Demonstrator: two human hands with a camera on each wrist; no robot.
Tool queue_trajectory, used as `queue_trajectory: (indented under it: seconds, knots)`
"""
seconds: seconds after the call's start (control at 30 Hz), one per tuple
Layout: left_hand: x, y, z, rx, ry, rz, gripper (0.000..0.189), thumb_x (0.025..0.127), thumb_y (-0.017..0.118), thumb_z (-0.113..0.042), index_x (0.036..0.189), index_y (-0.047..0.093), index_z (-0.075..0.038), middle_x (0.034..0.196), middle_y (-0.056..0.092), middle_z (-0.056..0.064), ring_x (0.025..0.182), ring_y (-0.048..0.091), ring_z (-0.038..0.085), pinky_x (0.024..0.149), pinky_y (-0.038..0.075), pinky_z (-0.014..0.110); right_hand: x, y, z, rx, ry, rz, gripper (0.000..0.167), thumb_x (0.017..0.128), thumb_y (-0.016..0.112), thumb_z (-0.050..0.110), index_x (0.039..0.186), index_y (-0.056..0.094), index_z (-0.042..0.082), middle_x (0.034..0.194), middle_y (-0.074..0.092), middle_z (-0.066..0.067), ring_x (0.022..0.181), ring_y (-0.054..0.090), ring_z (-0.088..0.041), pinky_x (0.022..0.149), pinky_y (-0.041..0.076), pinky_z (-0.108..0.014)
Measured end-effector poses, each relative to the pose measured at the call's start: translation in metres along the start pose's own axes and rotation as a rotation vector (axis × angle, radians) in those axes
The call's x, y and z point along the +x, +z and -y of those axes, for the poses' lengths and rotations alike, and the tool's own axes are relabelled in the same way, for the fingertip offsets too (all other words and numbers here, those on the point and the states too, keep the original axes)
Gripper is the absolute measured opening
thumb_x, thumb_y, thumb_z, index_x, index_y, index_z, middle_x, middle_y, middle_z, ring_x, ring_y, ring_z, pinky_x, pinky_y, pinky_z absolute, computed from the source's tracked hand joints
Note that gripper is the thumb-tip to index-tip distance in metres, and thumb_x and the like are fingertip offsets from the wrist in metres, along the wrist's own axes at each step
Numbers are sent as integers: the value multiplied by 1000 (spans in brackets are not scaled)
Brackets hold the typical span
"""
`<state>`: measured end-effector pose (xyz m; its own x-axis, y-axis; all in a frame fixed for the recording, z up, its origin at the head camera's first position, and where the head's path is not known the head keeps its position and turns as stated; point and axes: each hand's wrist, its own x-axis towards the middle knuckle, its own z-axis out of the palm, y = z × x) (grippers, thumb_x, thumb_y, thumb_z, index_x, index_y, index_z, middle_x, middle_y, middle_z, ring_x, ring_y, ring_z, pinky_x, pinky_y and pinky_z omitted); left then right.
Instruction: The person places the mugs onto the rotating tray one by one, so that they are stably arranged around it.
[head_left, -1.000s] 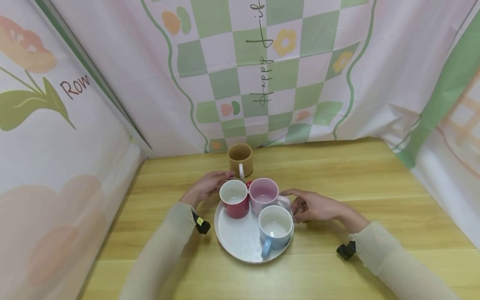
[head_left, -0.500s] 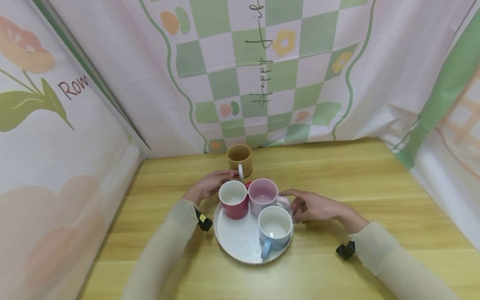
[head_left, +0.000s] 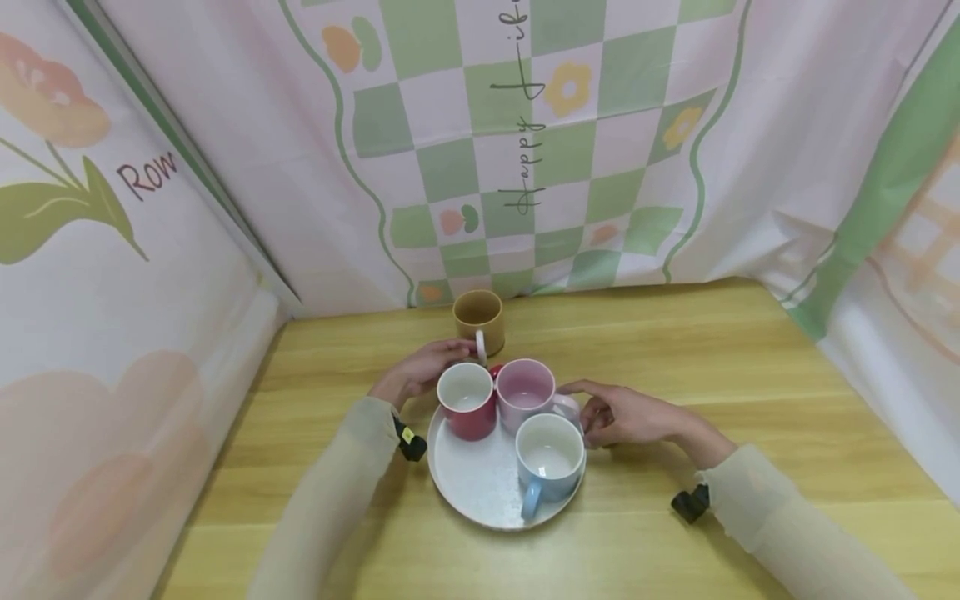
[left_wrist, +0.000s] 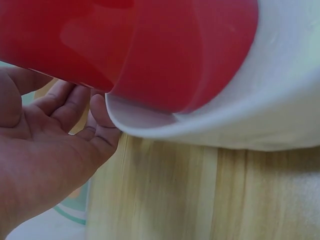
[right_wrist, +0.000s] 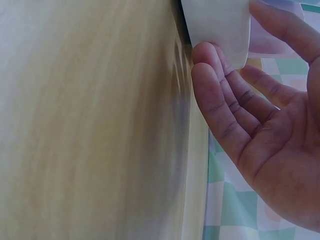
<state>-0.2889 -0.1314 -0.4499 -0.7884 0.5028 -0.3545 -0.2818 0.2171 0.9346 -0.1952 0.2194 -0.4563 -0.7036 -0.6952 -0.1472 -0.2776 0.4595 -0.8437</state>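
On the wooden table stands a white round tray [head_left: 480,487] with three mugs: a red one [head_left: 472,417], a pink one [head_left: 525,390] and a light blue one [head_left: 553,483]. Just behind it is a brown mug [head_left: 480,321], its pale handle toward the tray. My left hand [head_left: 423,367] reaches behind the red mug, fingertips right at that handle; the red mug partly hides its grip. In the left wrist view, its smallest finger [left_wrist: 102,112] lies against the tray's rim. My right hand [head_left: 630,412] holds the tray's right edge, with curled fingers [right_wrist: 220,100] against its side.
A patterned cloth [head_left: 525,125] hangs along the table's back edge, close behind the brown mug. Another flowered cloth wall [head_left: 150,333] stands at the left. Bare wood table [head_left: 720,358] shows right of the tray.
My left hand has moved slightly to the right, bringing its fingertips up to the brown mug's handle. My right hand, the tray and the mugs stay in place.
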Motion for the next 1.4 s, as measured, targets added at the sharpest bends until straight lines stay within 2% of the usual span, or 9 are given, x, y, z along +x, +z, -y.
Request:
queue_trajectory:
  seconds: [0.27, 0.5, 0.6, 0.77, 0.9, 1.0, 1.17, 1.4]
  knots:
    - [-1, -5, 5, -38, -9, -77, 40, 107, 42, -16, 144, 46, -1, 143, 54, 20, 120, 59, 21, 110, 46, 42, 0, 0, -3, 24, -2, 2, 76, 87, 74, 10, 151, 35, 10, 99, 67, -11, 87, 68, -20, 72, 59, -29]
    - [-4, -13, 9, -79, -13, -126, 41, 107, 44, -18, 143, 45, 2, 142, 55, 21, 124, 60, 24, 114, 41, 47, 1, 0, -4, 20, 7, 8, 77, 87, 74, 10, 152, 34, 12, 100, 67, -10, 88, 68, -21, 71, 60, -30]
    - [-5, -15, 9, -82, -3, -145, 41, 106, 45, -18, 142, 46, 3, 141, 56, 24, 116, 64, 21, 114, 41, 46, 1, 0, -4, 16, 2, 8, 76, 87, 74, 10, 152, 34, 11, 100, 67, -10, 88, 68, -21, 71, 60, -30]
    - [-1, -14, 7, -106, 1, -181, 39, 105, 49, -17, 137, 51, 5, 132, 63, 22, 98, 67, 11, 104, 50, 36, 0, 0, -4, 20, -2, 8, 75, 87, 74, 10, 151, 35, 10, 99, 66, -10, 87, 67, -20, 71, 59, -29]
    - [2, -10, 2, -132, 3, -228, 37, 103, 54, -18, 133, 56, 5, 118, 69, 14, 93, 67, 10, 90, 56, 27, 0, -1, -3, 17, -4, 2, 75, 87, 74, 10, 151, 36, 9, 99, 66, -10, 88, 67, -20, 73, 59, -29]
    - [3, -9, 0, -143, -9, -256, 37, 102, 57, -19, 131, 58, 3, 111, 71, 10, 91, 68, 11, 85, 57, 25, 0, -1, -3, 10, 2, -2, 75, 87, 75, 10, 151, 36, 10, 99, 67, -9, 88, 67, -19, 73, 59, -28]
    - [6, -7, 0, -145, -22, -285, 38, 100, 61, -22, 130, 60, 2, 110, 72, 11, 89, 69, 11, 83, 58, 24, 1, -1, -4, 12, 4, -2, 75, 86, 75, 11, 151, 36, 9, 98, 67, -8, 87, 67, -19, 72, 59, -29]
    - [7, -5, -1, -124, 0, -314, 42, 99, 63, -25, 129, 61, 5, 112, 71, 16, 85, 67, 10, 77, 57, 21, 1, 0, -4, 8, 4, 2, 75, 87, 74, 11, 151, 35, 12, 100, 67, -9, 88, 67, -21, 71, 59, -29]
